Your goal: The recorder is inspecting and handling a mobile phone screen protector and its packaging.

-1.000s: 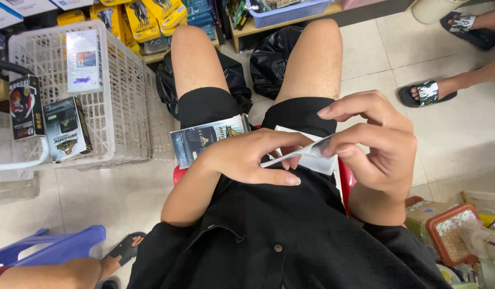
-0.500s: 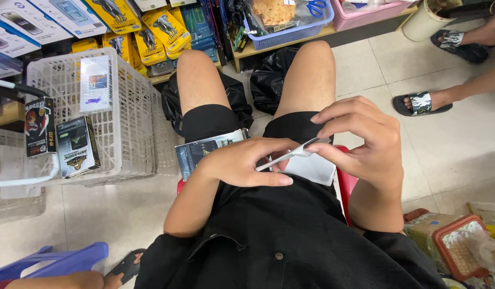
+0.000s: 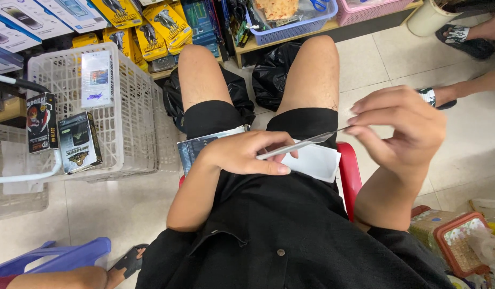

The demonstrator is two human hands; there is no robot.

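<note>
I sit on a red stool (image 3: 353, 171) with black shorts and a black shirt. My left hand (image 3: 246, 152) rests on my lap, holding a white paper sleeve (image 3: 318, 162) against my thigh, with a dark flat box (image 3: 195, 147) tucked under the wrist. A thin clear sheet (image 3: 304, 143) runs edge-on from the fingers of that hand up to the right. My right hand (image 3: 402, 128) is raised over my right thigh and pinches the sheet's far end between thumb and fingertips.
A white plastic basket (image 3: 130, 115) with boxed packs stands at the left, and a second basket (image 3: 17, 187) is nearer. Shelves hold yellow packs (image 3: 151, 27) and a blue tray (image 3: 290, 27). Black bags (image 3: 271, 75) lie between my knees. Another person's sandalled feet (image 3: 462, 40) are top right. A blue stool (image 3: 54, 257) is bottom left.
My right hand has lifted up and to the right, away from my left hand, drawing the thin sheet out from the white sleeve. My left hand has stayed on my lap.
</note>
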